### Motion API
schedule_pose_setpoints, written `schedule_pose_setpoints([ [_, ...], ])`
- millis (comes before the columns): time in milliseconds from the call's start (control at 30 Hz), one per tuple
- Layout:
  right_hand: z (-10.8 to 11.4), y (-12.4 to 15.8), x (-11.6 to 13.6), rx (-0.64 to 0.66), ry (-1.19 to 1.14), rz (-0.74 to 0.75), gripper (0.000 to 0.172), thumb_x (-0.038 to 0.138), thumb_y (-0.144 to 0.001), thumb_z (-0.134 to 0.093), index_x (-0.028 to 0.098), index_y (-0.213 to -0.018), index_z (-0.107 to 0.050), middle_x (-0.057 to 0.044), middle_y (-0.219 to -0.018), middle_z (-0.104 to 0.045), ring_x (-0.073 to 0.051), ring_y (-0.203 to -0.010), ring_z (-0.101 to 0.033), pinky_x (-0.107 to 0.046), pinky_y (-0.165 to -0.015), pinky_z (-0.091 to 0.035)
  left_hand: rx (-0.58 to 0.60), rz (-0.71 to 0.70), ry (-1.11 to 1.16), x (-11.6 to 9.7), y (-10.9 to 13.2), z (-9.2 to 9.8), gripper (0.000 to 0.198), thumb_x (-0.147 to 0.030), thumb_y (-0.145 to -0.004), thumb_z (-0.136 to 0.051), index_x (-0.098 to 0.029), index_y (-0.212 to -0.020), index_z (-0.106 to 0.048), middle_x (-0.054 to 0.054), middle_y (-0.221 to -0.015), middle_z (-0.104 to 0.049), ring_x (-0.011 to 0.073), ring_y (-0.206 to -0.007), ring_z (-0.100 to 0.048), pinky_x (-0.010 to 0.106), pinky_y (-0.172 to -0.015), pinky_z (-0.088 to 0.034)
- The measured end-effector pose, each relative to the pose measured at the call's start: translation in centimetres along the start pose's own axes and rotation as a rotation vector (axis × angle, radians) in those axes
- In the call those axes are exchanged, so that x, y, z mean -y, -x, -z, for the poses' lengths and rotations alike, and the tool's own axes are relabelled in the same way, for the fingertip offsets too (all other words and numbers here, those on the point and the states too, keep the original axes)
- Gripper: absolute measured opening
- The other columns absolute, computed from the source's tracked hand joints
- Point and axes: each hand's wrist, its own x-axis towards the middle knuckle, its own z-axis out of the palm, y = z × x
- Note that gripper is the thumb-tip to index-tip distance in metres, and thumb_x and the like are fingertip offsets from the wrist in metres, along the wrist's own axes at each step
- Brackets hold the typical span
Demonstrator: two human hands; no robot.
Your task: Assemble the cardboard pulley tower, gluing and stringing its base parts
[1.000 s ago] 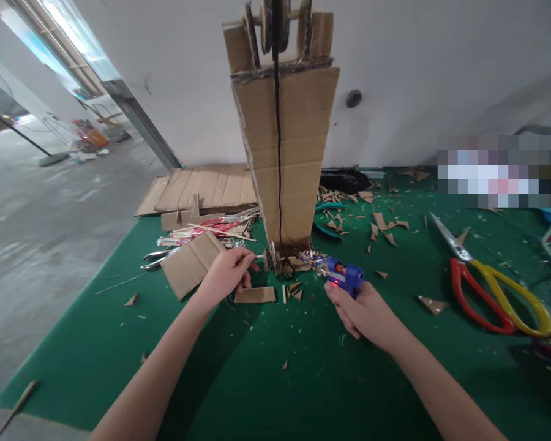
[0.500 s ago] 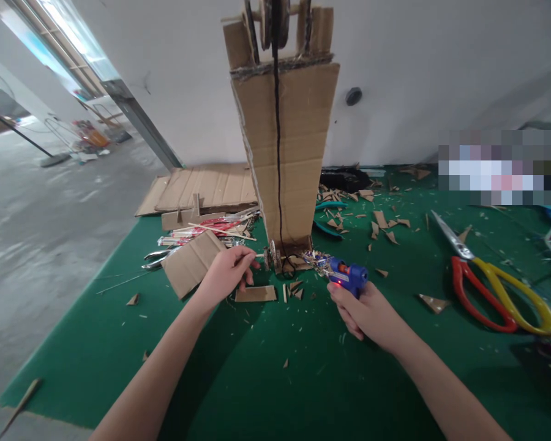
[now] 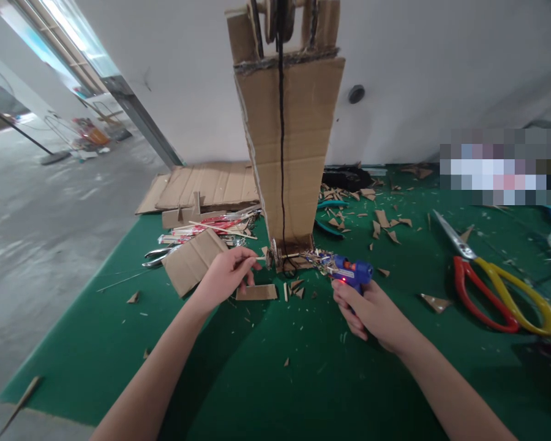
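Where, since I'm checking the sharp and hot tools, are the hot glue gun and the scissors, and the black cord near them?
hot glue gun (image 3: 352, 274): head view, on its blue body
scissors (image 3: 485, 267): head view, on the yellow handle's neck
black cord (image 3: 283, 147): head view, on its straight upright stretch

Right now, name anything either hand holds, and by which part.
The right hand grips the blue plastic glue gun by its handle; the left hand pinches the thin, pale wooden stick by its left end.
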Motion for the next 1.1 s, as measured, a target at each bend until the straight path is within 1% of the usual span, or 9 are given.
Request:
schedule_pose_setpoints([
  [167,0.2,-0.1,-0.1,0.020,-0.012,-0.007,0.039,0.054,-0.080,-0.051,0.022,-0.063,-0.037,0.011,-0.036,-0.034,-0.004,-0.028,-0.027,-0.019,-0.030,-0.024,0.029,-0.007,-0.024,-0.3,0.3,0.1,0.015,-0.029,-0.083,-0.049,-0.014,-0.085,-0.052,-0.001,-0.060,-0.059,0.0059,-0.040,-0.052,0.016,-0.036,-0.044],
  [367,0.3,-0.1,-0.1,0.052,-0.013,-0.006,0.041,0.055,-0.081,-0.049,0.021,-0.061,-0.038,0.010,-0.036,-0.033,-0.004,-0.027,-0.028,-0.019,-0.030,-0.024,0.032,-0.010,-0.039,-0.4,0.4,0.1,0.018,-0.032,-0.082,-0.051,-0.014,-0.086,-0.052,0.001,-0.066,-0.063,0.0063,-0.039,-0.052,0.018,-0.037,-0.044],
  [567,0.3,-0.1,0.0,0.058,-0.002,-0.008,0.042,0.057,-0.081,-0.049,0.021,-0.060,-0.038,0.010,-0.036,-0.033,-0.004,-0.027,-0.028,-0.020,-0.031,-0.024,0.057,-0.009,-0.069,0.3,0.4,0.4,0.024,-0.038,-0.083,-0.052,-0.015,-0.090,-0.052,0.000,-0.067,-0.062,0.0064,-0.039,-0.052,0.018,-0.039,-0.043],
  [733,0.3,-0.1,-0.1,0.054,0.004,0.008,0.042,0.056,-0.080,-0.049,0.021,-0.060,-0.038,0.010,-0.036,-0.033,-0.004,-0.027,-0.028,-0.020,-0.031,-0.025,0.084,-0.033,-0.099,0.8,0.3,0.6,0.024,-0.039,-0.084,-0.051,-0.016,-0.091,-0.051,-0.003,-0.061,-0.060,0.0079,-0.040,-0.054,0.019,-0.040,-0.043],
  [1100,0.2,-0.2,-0.4,0.048,0.029,0.019,0.043,0.056,-0.081,-0.050,0.021,-0.060,-0.038,0.010,-0.036,-0.035,-0.004,-0.027,-0.029,-0.019,-0.031,-0.027,0.115,-0.021,-0.132,1.0,0.3,0.6,0.021,-0.038,-0.084,-0.051,-0.018,-0.091,-0.051,-0.003,-0.060,-0.059,0.0080,-0.042,-0.054,0.019,-0.042,-0.043],
])
